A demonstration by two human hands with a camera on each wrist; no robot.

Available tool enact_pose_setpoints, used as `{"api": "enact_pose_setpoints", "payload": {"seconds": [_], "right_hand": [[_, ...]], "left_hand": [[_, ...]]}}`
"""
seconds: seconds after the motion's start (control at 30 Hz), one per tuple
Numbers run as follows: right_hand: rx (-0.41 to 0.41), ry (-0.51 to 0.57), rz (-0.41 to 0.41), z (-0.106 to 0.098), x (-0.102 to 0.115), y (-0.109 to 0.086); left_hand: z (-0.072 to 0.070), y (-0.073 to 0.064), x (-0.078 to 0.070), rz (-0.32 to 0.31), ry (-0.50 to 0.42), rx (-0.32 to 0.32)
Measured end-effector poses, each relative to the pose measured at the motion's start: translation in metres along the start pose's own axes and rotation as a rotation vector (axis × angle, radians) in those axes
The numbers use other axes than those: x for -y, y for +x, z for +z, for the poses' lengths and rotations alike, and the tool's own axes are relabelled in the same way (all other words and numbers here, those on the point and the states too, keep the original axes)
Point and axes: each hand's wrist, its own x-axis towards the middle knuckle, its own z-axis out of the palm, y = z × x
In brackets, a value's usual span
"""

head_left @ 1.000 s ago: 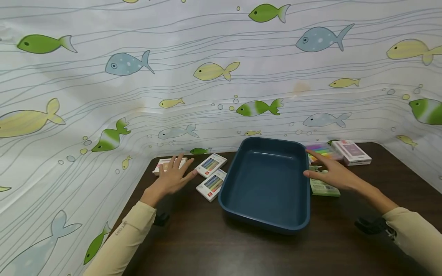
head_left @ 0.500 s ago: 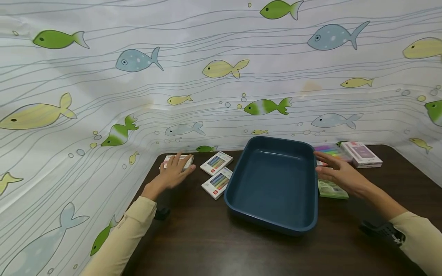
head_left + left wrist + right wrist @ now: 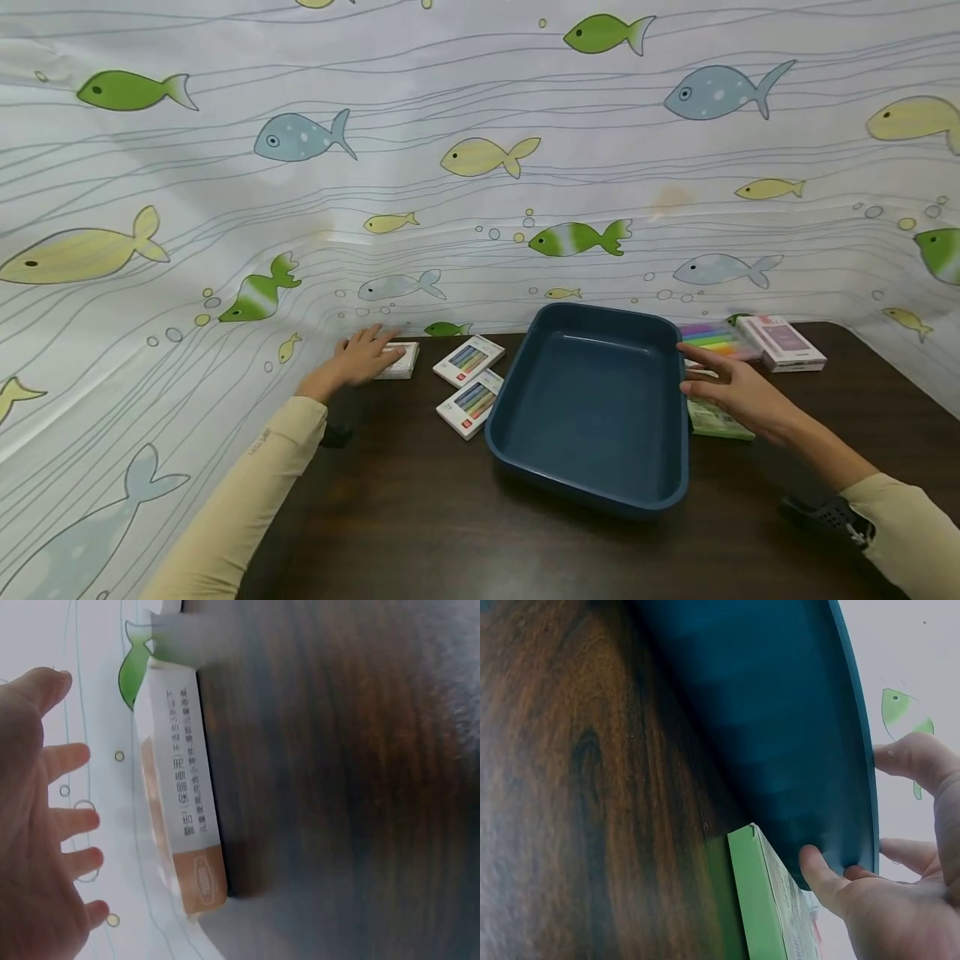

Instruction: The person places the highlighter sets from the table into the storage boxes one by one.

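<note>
My left hand (image 3: 363, 357) hovers over a small white box (image 3: 403, 361) at the table's far left, covering part of it in the head view. In the left wrist view its fingers are spread above the box (image 3: 184, 772), which has printed text and an orange end. My right hand (image 3: 738, 392) is at the right rim of a deep blue rectangular bin (image 3: 585, 483). Seen from the right wrist, a fingertip (image 3: 814, 862) rests on the bin's outer wall, and the thumb (image 3: 907, 759) is at the rim. A green box (image 3: 754, 892) lies just under that hand.
Two white boxes of coloured sticks, one farther back (image 3: 468, 360) and one nearer (image 3: 471, 404), lie left of the bin. Behind my right hand are a rainbow-coloured pack (image 3: 716, 340) and a white-and-purple box (image 3: 782, 343). A fish-patterned sheet (image 3: 480, 192) hangs behind the dark table (image 3: 420, 517).
My left hand has moved back and left over the small white box. My right hand has come closer to the bin's rim. The head view has shifted slightly.
</note>
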Motion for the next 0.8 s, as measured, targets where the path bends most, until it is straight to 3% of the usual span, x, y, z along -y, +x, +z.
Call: {"api": "enact_pose_setpoints", "payload": {"seconds": [0.17,0.4,0.5,0.7,0.8], "right_hand": [[-0.002,-0.027,0.004,0.001,0.0,0.0],[0.008,0.024,0.011,0.0,0.0,0.0],[0.019,0.027,0.016,0.0,0.0,0.0],[0.019,0.032,0.014,-0.001,0.002,0.001],[0.024,0.047,0.011,0.0,0.002,0.001]], "left_hand": [[-0.003,0.004,0.009,0.016,-0.026,0.03],[-0.01,0.008,0.021,0.004,-0.011,0.053],[-0.011,0.01,0.027,0.028,-0.025,0.071],[-0.011,0.009,0.045,0.081,-0.235,0.1],[-0.01,0.007,0.054,0.056,-0.305,0.126]]}}
